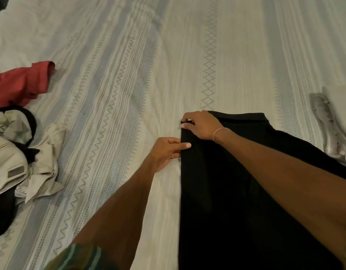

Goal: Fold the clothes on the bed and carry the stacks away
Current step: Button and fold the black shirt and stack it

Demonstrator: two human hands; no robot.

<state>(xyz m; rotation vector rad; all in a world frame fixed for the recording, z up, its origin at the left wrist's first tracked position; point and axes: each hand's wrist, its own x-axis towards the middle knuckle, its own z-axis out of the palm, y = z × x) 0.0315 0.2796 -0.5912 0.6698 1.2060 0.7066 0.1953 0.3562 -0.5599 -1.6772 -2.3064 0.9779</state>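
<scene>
Black garment lies flat on the bed; my right hand pinches its far-left corner (folded edge), my left hand pinches just below.

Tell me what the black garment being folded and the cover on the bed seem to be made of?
The black garment looks like a smooth, matte woven cloth, perhaps a suiting type: it lies flat with a crisp straight edge and no sheen. The bed cover looks like woven cotton, cream with pale blue-grey stripes and woven zigzag and diamond bands; it rumples softly. Neither fibre can be confirmed by sight.
</scene>
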